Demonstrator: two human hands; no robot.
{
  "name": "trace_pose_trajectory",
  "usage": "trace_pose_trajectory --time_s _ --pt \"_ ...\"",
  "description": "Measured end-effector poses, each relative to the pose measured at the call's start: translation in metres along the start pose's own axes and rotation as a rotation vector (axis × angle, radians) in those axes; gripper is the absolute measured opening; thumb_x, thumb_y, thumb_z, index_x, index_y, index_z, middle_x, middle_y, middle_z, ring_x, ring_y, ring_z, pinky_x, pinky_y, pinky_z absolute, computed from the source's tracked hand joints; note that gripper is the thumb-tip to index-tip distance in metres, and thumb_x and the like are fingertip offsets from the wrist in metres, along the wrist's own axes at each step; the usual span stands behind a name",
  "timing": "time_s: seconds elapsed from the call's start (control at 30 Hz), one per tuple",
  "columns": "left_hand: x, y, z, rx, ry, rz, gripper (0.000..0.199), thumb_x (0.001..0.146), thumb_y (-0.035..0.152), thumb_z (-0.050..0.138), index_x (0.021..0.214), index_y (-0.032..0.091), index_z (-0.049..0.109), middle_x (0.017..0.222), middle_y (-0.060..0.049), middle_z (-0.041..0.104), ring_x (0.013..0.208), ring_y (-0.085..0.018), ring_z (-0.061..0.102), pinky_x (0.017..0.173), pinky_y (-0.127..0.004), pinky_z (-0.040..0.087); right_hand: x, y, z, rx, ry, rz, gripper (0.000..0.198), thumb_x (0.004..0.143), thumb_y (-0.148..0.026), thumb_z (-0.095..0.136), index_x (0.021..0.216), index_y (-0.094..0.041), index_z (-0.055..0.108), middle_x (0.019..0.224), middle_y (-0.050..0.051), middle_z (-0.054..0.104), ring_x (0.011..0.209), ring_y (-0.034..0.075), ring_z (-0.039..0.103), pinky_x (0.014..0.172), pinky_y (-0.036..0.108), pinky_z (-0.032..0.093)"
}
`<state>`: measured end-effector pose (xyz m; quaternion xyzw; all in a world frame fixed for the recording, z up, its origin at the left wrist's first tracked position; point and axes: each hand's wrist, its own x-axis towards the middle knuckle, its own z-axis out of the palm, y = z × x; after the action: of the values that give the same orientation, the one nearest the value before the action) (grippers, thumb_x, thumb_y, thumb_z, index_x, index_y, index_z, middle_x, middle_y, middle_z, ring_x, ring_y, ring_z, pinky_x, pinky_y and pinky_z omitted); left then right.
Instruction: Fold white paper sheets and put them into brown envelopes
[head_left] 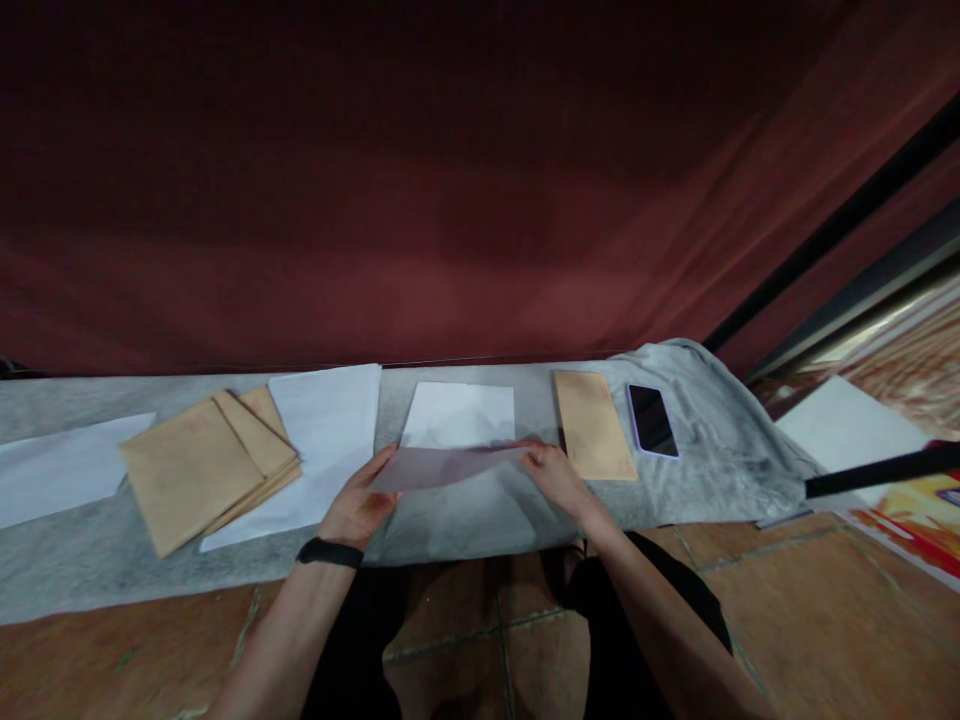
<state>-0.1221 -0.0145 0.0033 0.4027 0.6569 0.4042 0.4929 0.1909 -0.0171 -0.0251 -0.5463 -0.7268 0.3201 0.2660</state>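
Note:
Between my two hands I hold a sheet of white paper (pixel 450 467), tilted and slightly bowed above the grey cloth. My left hand (pixel 360 505), with a black band at the wrist, grips its left end. At the right end, my right hand (pixel 551 470) pinches the edge between thumb and fingers. Just behind the held sheet lies white paper (pixel 461 412) on the cloth, its near part covered from view. To the right of my right hand is a single brown envelope (pixel 596 425).
A pile of brown envelopes (pixel 202 470) overlaps white sheets (pixel 337 410) on the left. Another white sheet (pixel 67 465) lies farther left. A phone (pixel 652 420) rests on the grey cloth (pixel 720 440) at right. A dark red curtain (pixel 450 250) hangs behind.

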Motion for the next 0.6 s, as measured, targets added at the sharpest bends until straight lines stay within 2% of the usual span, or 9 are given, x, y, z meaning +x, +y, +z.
trace_pose_trajectory --time_s 0.03,0.1,0.2,0.3,0.43,0.5,0.6 --pt "0.002 -0.001 0.001 -0.036 0.021 -0.004 0.014 0.087 0.032 0.053 0.086 0.021 0.062 0.07 -0.004 0.068 0.069 -0.019 0.07 0.065 -0.033 0.06 0.005 -0.001 0.004 -0.015 0.041 0.07 0.028 0.1 -0.026 0.05 0.103 -0.022 0.077 0.098 0.005 0.078 0.092 0.022 0.073 0.087 0.033 0.056" --pt "0.005 -0.004 0.004 -0.155 0.043 -0.06 0.014 0.084 0.029 0.053 0.09 0.02 0.061 0.071 -0.002 0.067 0.067 -0.016 0.068 0.065 -0.029 0.058 0.015 -0.004 0.01 -0.078 0.111 0.183 0.03 0.102 -0.031 0.049 0.091 -0.022 0.076 0.086 0.004 0.077 0.082 0.021 0.072 0.078 0.029 0.054" --pt "0.012 -0.007 0.01 -0.185 0.069 -0.079 0.026 0.073 0.026 0.065 0.097 0.018 0.064 0.075 0.0 0.067 0.064 -0.013 0.064 0.059 -0.024 0.051 0.023 -0.008 0.015 -0.191 0.161 0.282 0.024 0.1 -0.03 0.052 0.093 -0.023 0.074 0.09 0.005 0.077 0.085 0.021 0.072 0.077 0.027 0.05" --pt "0.022 -0.01 0.018 0.058 0.066 0.013 0.026 0.07 0.037 0.072 0.089 0.018 0.068 0.07 0.0 0.065 0.063 -0.016 0.061 0.056 -0.025 0.045 0.025 -0.012 0.016 -0.32 0.153 0.364 0.021 0.099 -0.028 0.053 0.104 -0.022 0.072 0.094 0.008 0.078 0.087 0.023 0.073 0.075 0.028 0.049" --pt "0.031 -0.011 0.023 0.472 0.086 0.13 0.026 0.079 0.046 0.065 0.069 0.022 0.064 0.062 -0.002 0.064 0.067 -0.021 0.062 0.06 -0.029 0.042 0.023 -0.016 0.015 -0.461 0.106 0.427 0.023 0.1 -0.026 0.051 0.114 -0.021 0.068 0.095 0.011 0.077 0.089 0.025 0.074 0.075 0.029 0.048" --pt "0.029 -0.01 0.023 0.626 0.069 0.134 0.028 0.084 0.047 0.06 0.069 0.024 0.063 0.063 -0.002 0.064 0.069 -0.022 0.064 0.062 -0.03 0.042 0.021 -0.018 0.014 -0.495 0.084 0.441 0.025 0.1 -0.025 0.051 0.12 -0.02 0.065 0.095 0.011 0.077 0.09 0.024 0.074 0.076 0.029 0.049" --pt "0.02 -0.008 0.023 0.838 0.035 0.066 0.029 0.089 0.047 0.056 0.074 0.024 0.064 0.073 -0.003 0.069 0.076 -0.022 0.068 0.067 -0.03 0.044 0.016 -0.019 0.014 -0.557 0.089 0.452 0.034 0.099 -0.022 0.05 0.132 -0.019 0.057 0.097 0.01 0.077 0.091 0.025 0.074 0.08 0.031 0.05"
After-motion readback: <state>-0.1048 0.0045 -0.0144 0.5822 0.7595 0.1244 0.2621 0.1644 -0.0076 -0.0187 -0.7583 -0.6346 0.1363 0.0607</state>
